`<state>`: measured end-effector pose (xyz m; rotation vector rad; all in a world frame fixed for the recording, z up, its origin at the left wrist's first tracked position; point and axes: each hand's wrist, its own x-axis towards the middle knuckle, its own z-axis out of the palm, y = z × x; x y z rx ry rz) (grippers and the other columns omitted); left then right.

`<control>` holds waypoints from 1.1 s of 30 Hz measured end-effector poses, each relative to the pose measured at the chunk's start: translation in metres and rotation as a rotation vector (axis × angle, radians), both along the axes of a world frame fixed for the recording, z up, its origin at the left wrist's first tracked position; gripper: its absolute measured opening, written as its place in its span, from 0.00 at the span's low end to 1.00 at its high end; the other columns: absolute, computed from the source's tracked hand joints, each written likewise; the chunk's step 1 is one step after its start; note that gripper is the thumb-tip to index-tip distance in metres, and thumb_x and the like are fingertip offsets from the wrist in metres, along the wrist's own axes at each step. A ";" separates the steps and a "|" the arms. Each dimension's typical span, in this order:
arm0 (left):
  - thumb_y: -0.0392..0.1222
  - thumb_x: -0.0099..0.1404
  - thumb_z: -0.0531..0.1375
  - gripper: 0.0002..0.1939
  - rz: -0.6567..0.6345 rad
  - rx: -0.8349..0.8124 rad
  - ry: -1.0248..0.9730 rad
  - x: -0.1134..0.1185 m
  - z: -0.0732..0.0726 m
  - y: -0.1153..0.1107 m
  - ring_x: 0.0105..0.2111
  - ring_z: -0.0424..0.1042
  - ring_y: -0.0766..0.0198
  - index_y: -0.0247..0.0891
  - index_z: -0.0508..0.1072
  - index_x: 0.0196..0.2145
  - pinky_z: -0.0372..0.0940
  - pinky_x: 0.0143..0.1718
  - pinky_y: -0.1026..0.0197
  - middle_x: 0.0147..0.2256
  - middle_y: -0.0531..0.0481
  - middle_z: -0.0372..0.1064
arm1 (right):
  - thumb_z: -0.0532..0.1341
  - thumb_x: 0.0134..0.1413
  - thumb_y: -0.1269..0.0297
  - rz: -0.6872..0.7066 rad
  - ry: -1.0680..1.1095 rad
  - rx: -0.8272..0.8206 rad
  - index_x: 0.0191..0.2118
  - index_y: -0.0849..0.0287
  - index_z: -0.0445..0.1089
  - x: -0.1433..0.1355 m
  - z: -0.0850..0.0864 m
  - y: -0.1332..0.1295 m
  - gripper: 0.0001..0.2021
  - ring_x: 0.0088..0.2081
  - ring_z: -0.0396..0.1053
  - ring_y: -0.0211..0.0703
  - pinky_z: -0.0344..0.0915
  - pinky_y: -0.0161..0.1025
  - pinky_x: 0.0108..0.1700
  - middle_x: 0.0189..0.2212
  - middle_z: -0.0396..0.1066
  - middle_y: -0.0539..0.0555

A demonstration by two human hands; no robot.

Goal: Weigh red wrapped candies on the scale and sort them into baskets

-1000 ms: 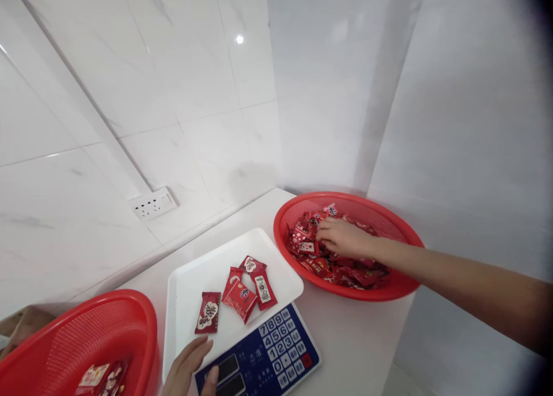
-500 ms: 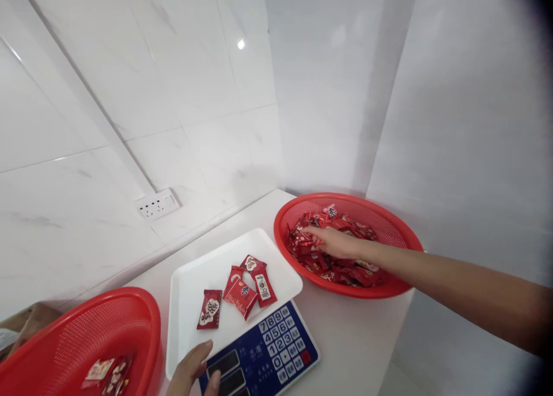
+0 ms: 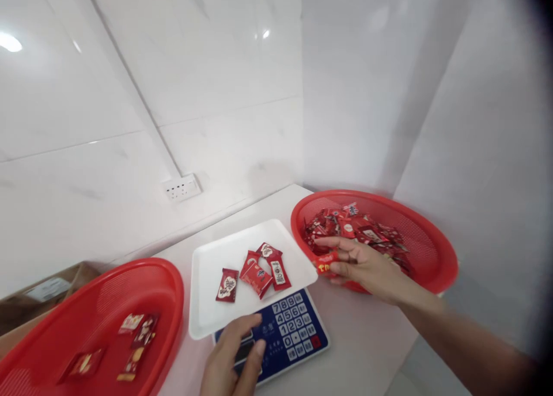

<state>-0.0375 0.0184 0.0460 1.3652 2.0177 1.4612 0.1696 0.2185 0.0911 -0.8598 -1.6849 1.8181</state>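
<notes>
Between the fingers of my right hand [image 3: 360,266] is a red packet [image 3: 326,262] with yellow print, held at the near-left rim of the right red basket [image 3: 440,252], which holds a heap of red packets [image 3: 363,226]. My left hand [image 3: 237,353] hangs over the display of the blue scale [image 3: 298,332], thumb and fingers apart, holding nothing. On the scale's white tray [image 3: 207,263] lie several red packets; one [image 3: 227,285] rests apart on the left, while the others [image 3: 259,278] overlap near the middle.
At the lower left, another red basket [image 3: 170,275] contains several packets [image 3: 138,350]. A cardboard box [image 3: 78,278] is behind it. A socket [image 3: 182,187] is fixed to the tiled wall, and grey panels rise behind the right basket.
My right hand has come from the heap to the basket's near-left rim with a red packet. My left hand has moved further over the scale. The view has shifted, showing more of the left basket.
</notes>
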 end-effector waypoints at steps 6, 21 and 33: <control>0.49 0.63 0.54 0.18 -0.266 -0.101 -0.333 0.018 0.021 0.004 0.38 0.70 0.61 0.38 0.68 0.47 0.65 0.40 0.61 0.38 0.46 0.72 | 0.66 0.41 0.52 0.197 0.053 -0.046 0.39 0.58 0.67 -0.047 -0.022 -0.059 0.20 0.23 0.67 0.36 0.65 0.35 0.25 0.21 0.69 0.47; 0.51 0.61 0.56 0.16 -0.203 -0.174 -0.373 0.015 -0.004 -0.015 0.27 0.61 0.67 0.36 0.65 0.24 0.56 0.30 0.65 0.24 0.52 0.63 | 0.55 0.51 0.42 0.377 -0.103 0.095 0.29 0.57 0.61 -0.064 -0.054 -0.105 0.20 0.24 0.60 0.36 0.56 0.33 0.25 0.22 0.60 0.46; 0.52 0.63 0.55 0.17 -0.416 -0.356 -0.022 0.030 -0.025 -0.035 0.27 0.68 0.65 0.36 0.76 0.31 0.58 0.28 0.66 0.28 0.46 0.73 | 0.54 0.51 0.42 0.548 -0.274 0.306 0.23 0.58 0.62 -0.029 -0.060 -0.109 0.22 0.25 0.57 0.38 0.52 0.34 0.28 0.21 0.61 0.48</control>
